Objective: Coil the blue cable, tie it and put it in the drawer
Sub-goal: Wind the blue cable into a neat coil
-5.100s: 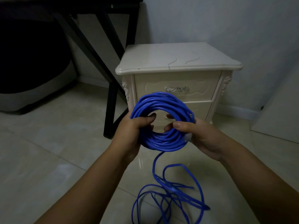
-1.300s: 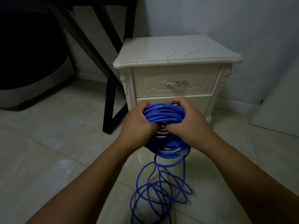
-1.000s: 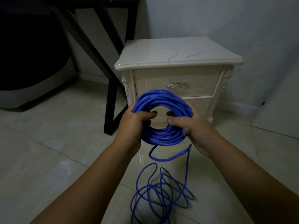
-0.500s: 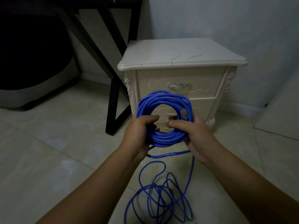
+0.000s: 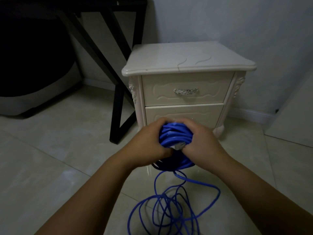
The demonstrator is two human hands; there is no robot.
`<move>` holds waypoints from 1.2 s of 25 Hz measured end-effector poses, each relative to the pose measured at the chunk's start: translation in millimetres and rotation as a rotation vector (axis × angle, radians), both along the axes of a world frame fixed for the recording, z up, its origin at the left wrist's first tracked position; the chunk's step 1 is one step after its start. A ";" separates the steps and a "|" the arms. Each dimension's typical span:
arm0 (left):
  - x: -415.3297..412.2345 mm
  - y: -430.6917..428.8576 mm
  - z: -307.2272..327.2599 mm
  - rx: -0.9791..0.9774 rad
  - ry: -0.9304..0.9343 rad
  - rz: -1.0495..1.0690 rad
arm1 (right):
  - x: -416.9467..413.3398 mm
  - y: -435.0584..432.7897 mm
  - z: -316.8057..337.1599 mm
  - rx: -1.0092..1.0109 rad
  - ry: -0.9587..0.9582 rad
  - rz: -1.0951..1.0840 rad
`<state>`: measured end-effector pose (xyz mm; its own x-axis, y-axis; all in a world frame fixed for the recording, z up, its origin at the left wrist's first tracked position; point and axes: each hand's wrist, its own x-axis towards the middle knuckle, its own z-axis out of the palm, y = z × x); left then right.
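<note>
Head camera, looking down: both hands are clamped round the coil of the blue cable (image 5: 174, 134), the left hand (image 5: 149, 141) on one flank and the right hand (image 5: 201, 143) on the other, fingers curled over the bundle. It's held low, right in front of the lower drawer (image 5: 183, 112). A grey plug (image 5: 179, 146) pokes out between the thumbs. Loose loops (image 5: 169, 206) trail on the floor below. That cable looks light and springy and, I'd say, keen to unwind, so gripping across all the turns is the safest hold. Both drawers are closed, and the upper drawer (image 5: 211, 89) has its handle (image 5: 186, 91) free. A black table leg (image 5: 118, 106) crowds the left, with open floor on the right.
</note>
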<state>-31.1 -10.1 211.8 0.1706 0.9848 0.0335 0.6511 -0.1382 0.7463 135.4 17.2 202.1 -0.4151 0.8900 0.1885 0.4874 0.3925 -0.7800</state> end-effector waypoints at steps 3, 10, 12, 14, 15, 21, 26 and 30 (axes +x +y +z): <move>5.2 -0.2 -5.3 0.055 0.031 0.071 | -1.4 -0.5 -4.0 0.011 -0.011 0.006; 17.7 -1.2 -8.4 0.048 -0.263 0.183 | 2.5 7.4 6.2 -0.034 0.062 -0.027; 17.4 1.0 -7.4 0.018 -0.383 0.248 | 6.2 11.9 8.2 -0.103 0.137 -0.053; 16.1 4.1 -4.8 -0.016 -0.564 0.307 | 9.8 14.7 7.9 -0.217 0.292 -0.078; 15.2 5.3 -3.6 -0.025 -0.654 0.316 | 10.5 15.0 6.2 -0.284 0.376 -0.082; 16.6 8.5 -11.1 -0.059 -1.071 0.383 | -4.7 13.2 -17.6 -0.614 0.776 -0.122; 13.5 9.8 -8.2 -0.140 -1.071 0.316 | -1.1 16.7 -8.0 -0.718 0.852 -0.065; 5.1 6.1 -2.9 -0.182 -0.828 0.160 | 8.1 20.8 -1.9 -0.564 0.654 -0.138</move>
<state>-26.0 -4.0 208.9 0.0194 0.9970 -0.0751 -0.1109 0.0768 0.9909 143.5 38.0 200.1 -0.2590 0.9567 -0.1327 -0.1107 -0.1658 -0.9799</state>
